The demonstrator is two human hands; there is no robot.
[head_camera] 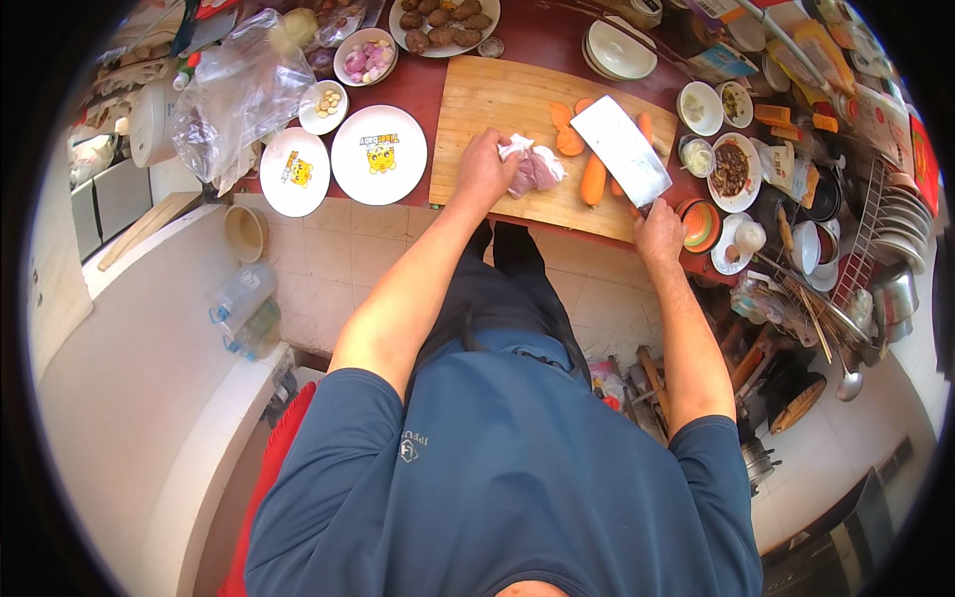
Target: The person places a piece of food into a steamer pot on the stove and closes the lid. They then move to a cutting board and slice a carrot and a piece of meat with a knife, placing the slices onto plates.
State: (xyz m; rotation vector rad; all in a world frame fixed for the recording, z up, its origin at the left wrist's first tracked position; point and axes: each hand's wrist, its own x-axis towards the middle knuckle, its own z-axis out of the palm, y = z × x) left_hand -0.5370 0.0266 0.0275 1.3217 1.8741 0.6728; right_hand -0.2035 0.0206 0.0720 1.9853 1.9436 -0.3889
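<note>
My right hand (659, 237) grips the handle of a Chinese cleaver (623, 145). Its broad blade lies slanted over the right part of a wooden cutting board (492, 97), above some carrots. A piece of raw pinkish meat (541, 172) with whitish parts rests near the board's front edge. The fingers of my left hand (489, 168) hold the meat by its left end. Between meat and blade are orange carrot slices (569, 140). A peeled carrot (594, 180) sits below the blade, which partly hides other carrot pieces.
Left of the board stand two white plates with cartoon prints (380, 183), a small bowl of garlic cloves (325, 112) and a bowl of shallots (365, 63). A plate of taro (448, 48) is behind. To the right are an orange striped bowl (701, 224) and a bowl of dark sauce (739, 175).
</note>
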